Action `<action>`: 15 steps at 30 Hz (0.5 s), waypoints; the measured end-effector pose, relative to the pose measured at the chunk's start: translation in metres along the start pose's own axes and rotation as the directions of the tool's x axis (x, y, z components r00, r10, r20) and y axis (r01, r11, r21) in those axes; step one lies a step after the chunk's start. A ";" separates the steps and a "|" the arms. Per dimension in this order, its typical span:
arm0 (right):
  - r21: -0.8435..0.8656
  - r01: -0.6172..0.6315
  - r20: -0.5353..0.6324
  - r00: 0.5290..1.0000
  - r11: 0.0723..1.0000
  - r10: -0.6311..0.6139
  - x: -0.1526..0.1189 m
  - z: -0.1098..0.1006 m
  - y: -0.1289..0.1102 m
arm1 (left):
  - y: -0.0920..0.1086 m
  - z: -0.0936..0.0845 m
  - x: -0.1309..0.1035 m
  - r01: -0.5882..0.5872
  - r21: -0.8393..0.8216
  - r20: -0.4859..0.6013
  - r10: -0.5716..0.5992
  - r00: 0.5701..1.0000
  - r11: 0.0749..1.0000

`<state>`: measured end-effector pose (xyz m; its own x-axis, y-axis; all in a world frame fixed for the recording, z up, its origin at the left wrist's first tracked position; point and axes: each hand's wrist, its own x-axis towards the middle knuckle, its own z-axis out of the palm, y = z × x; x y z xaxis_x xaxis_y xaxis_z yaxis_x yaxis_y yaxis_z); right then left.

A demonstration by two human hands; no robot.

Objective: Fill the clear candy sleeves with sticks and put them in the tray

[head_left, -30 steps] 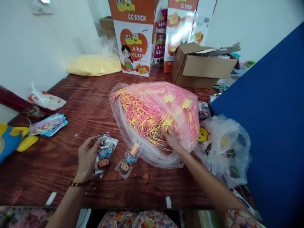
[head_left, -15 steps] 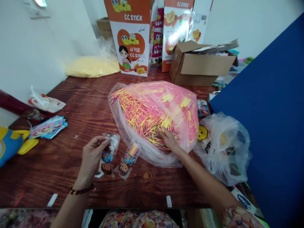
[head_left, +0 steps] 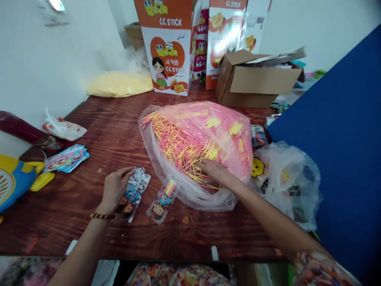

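Observation:
A large clear bag lies open-mouthed on the table, filled with thin pink and yellow sticks. My right hand reaches into its mouth, fingers stretched over the sticks and fingertips partly hidden among them. My left hand is at a small group of printed clear packets, its thumb and fingers closed at their upper left edge. Between the hands, flat on the table, lies one packet with pink and yellow sticks inside, a cartoon head printed at its lower end.
Behind the bag stand tall CC Stick cartons and an open brown box. A bag of pale yellow material lies back left. Printed sachets and a blue-yellow toy-like object are at left. A blue panel borders the right.
My left hand has moved from a raised pinch on one packet down onto the group of packets. My right hand stays in the bag, its fingers now flatter. The view has shifted slightly.

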<state>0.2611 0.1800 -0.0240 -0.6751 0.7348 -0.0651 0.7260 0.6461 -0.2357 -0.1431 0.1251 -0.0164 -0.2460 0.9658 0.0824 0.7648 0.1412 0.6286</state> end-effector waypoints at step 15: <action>0.797 -0.151 -0.248 0.801 0.584 0.545 -0.004 0.022 -0.011 | 0.039 -0.024 -0.023 0.114 -0.406 -0.016 -0.132 0.991 0.907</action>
<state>0.2529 0.1652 -0.0423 -0.1123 0.9919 0.0594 0.4217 0.1017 -0.9010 -0.1221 0.1031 0.0251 -0.3538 0.9353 0.0111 0.4234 0.1496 0.8935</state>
